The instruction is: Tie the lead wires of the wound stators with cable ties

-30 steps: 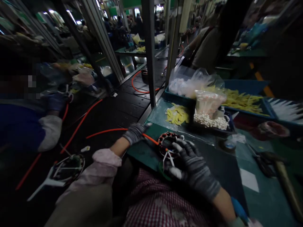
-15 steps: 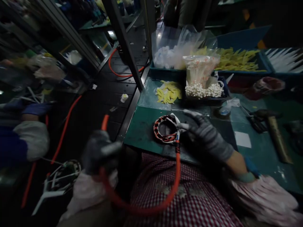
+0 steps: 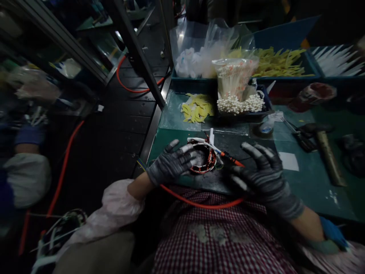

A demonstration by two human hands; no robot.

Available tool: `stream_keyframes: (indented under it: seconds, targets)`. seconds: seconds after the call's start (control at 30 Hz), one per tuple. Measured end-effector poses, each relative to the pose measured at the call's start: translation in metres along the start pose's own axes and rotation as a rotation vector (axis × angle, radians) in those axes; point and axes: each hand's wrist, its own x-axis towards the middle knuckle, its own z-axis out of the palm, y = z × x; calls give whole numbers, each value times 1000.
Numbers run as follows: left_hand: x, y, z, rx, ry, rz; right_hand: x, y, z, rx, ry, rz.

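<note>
A wound ring coil (image 3: 209,161) with black, white and orange windings lies on the green work surface (image 3: 164,139). White sleeved leads and a dark wrapped joint run from it into an orange cable (image 3: 199,206), which sags across my lap. My left hand (image 3: 172,163), in a grey striped glove, lies at the coil's left side with fingers spread; its fingertips reach the coil's edge. To the right, my gloved right hand (image 3: 264,177) is held with fingers apart beside the cable, partly hiding it. Whether that hand touches the cable I cannot tell.
Behind the coil are yellow cut pieces (image 3: 196,107) and a tray holding a bundle of white-tipped sticks (image 3: 239,102). Bins of yellow (image 3: 279,64) and white strips stand farther back. A hammer (image 3: 330,158) and scissors (image 3: 306,139) lie right. A co-worker's gloved hand (image 3: 30,135) is at left.
My left hand has let go of the orange cable's end and moved right to the coil. The leads and cable joint now point right; my right hand has moved right and nearer me.
</note>
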Motion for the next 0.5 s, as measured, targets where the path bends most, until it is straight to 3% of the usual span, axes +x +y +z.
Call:
stream_keyframes:
  seconds: [0.1,0.2,0.27,0.33,0.43,0.5]
  targets:
    - [12,4,5,22,-122,-75,25,-7,7,76,6,-105]
    - [21,24,6,8,-53,-91,50,-8,23,150,-134,-236]
    - [23,28,-2,-4,15,-25,67,-2,33,179,-234,-377]
    - [24,18,-17,-6,9,58,85,5,38,169,-314,-535]
    - [26,-10,-39,-35,-146,99,108,11,40,175,-394,-717]
    - [30,-23,-48,-97,-207,100,114,13,41,226,-400,-739]
